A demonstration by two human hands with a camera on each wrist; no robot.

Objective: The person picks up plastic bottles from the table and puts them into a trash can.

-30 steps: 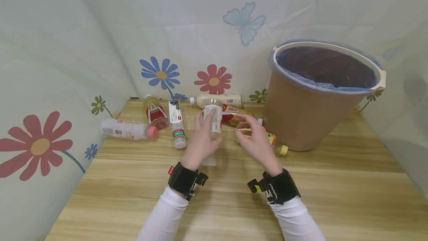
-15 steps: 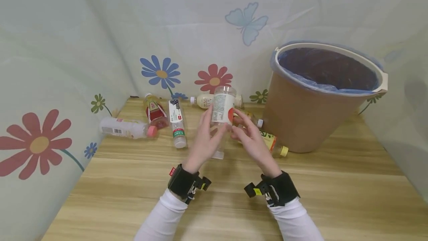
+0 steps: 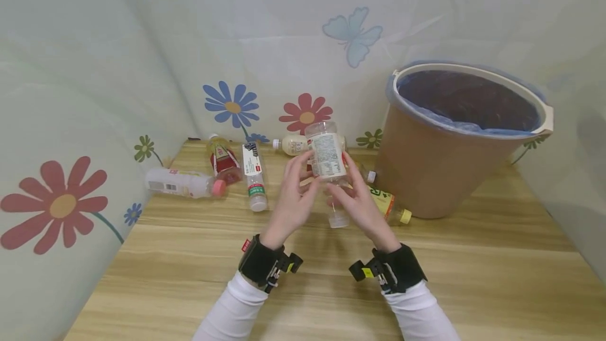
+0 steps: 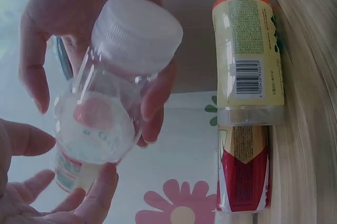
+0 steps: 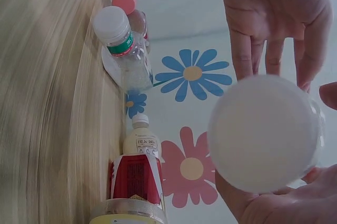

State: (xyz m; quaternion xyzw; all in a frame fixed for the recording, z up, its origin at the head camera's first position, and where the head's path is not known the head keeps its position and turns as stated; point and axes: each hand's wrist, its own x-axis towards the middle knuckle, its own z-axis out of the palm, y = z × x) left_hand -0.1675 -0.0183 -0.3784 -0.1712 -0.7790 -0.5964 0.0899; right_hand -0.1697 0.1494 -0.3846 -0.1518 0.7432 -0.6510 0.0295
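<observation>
The left hand [image 3: 291, 200] and right hand [image 3: 363, 203] hold a clear labelled bottle [image 3: 326, 152] over the table [image 3: 156, 278], near a lined bin [image 3: 421, 178].

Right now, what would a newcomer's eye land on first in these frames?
Probably the big brown bin at the right of the table, its blue liner folded over the rim. Next, the clear capped bottle at centre, gripped by the right hand, with the left hand beside it. Then the large red flower printed on the backdrop at far left.

Light-blue butterfly [image 3: 355, 37] on a flowered backdrop [image 3: 265, 30] behind a wood-grain tabletop [image 3: 497, 278].
</observation>
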